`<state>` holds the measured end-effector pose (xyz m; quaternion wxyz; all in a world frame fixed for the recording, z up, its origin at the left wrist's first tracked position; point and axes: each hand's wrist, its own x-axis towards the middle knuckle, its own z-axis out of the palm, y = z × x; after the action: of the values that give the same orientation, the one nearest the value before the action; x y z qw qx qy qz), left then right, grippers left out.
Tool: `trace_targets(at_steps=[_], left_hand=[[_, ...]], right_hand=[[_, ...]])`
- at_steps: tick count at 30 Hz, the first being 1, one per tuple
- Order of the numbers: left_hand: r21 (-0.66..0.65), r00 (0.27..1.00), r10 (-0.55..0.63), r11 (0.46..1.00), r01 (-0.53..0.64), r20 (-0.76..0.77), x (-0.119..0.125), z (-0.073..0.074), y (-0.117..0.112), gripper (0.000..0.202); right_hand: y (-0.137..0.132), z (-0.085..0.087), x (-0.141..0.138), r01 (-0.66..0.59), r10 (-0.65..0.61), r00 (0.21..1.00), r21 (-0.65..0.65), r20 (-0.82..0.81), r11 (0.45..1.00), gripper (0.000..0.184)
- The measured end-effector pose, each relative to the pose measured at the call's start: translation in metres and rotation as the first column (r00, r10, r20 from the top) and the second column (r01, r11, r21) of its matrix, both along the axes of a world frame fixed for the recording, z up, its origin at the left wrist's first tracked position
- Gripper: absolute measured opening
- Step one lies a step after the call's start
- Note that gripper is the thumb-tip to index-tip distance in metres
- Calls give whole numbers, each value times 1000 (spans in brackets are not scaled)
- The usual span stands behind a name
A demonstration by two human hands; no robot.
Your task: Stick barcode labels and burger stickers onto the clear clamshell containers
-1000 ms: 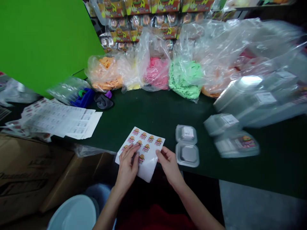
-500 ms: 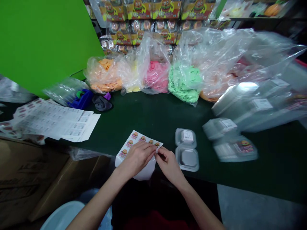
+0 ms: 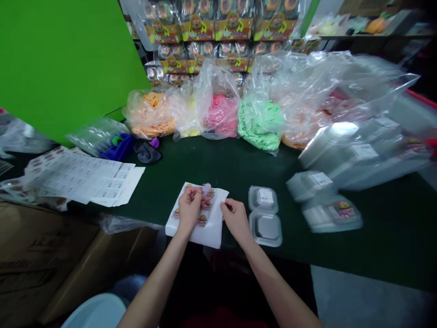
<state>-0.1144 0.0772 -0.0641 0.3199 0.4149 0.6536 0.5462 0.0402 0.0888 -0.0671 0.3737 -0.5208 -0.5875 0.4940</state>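
A white sheet of burger stickers (image 3: 213, 232) lies at the table's front edge, its right column bare and white. My left hand (image 3: 190, 207) is over the sheet, thumb and fingers pinched on a small, pale, translucent sticker (image 3: 206, 188) that sticks out to the right of the fingertips. With closed fingertips my right hand (image 3: 236, 219) grips the right edge of the sheet. Just right of that hand, an open clear plastic clamshell box (image 3: 266, 224) lies flat, a white barcode label (image 3: 265, 197) on its upper half.
Several clear boxes (image 3: 332, 213) sit to the right, near larger stacks (image 3: 341, 152). Bags of orange (image 3: 153, 127), pink (image 3: 222, 116) and green pieces (image 3: 260, 123) line the back. Label sheets (image 3: 92, 177) and a blue tape dispenser (image 3: 119, 148) lie left.
My left hand has moved left and up, away from my right hand, with a sticker now at its fingertips. The sheet's top right corner, earlier printed, is white. The view has shifted slightly.
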Motion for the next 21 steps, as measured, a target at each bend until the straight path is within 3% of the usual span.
trace_targets(at_steps=[3, 5, 8, 9, 11, 13, 15, 18, 21], left_hand=[[30, 994, 99, 994, -100, 42, -1, -9, 8, 29], [43, 990, 137, 989, -139, 43, 2, -11, 4, 30], [76, 986, 169, 983, -170, 9, 12, -5, -12, 26], [108, 985, 166, 981, -160, -48, 17, -2, -18, 23], [201, 963, 131, 976, -84, -236, 27, 6, -31, 16], [284, 894, 81, 957, 53, -441, 38, 13, -43, 11], [313, 828, 28, 932, 180, -560, 46, 18, -54, 13], [290, 802, -59, 915, 282, -595, 53, 27, -65, 19], [231, 855, -105, 940, 253, -508, 50, 41, -66, 19]], right_hand=[[9, 5, -7, 69, -69, 998, 22, 8, 997, 43], [3, 14, -4, 120, -122, 992, 108, 16, 987, 55], [-16, 32, 5, 153, -164, 986, 260, 20, 953, 42], [-22, 37, 8, 142, -147, 989, 244, 2, 959, 34], [-31, 41, 10, 93, -84, 991, 87, -102, 992, 25], [-35, 39, 10, 36, -57, 965, -86, -257, 996, 27], [-34, 34, 9, 32, -95, 921, -168, -379, 985, 28], [-33, 28, 13, 86, -168, 878, -196, -449, 977, 21], [-35, 32, 24, 95, -177, 879, -201, -444, 975, 18]])
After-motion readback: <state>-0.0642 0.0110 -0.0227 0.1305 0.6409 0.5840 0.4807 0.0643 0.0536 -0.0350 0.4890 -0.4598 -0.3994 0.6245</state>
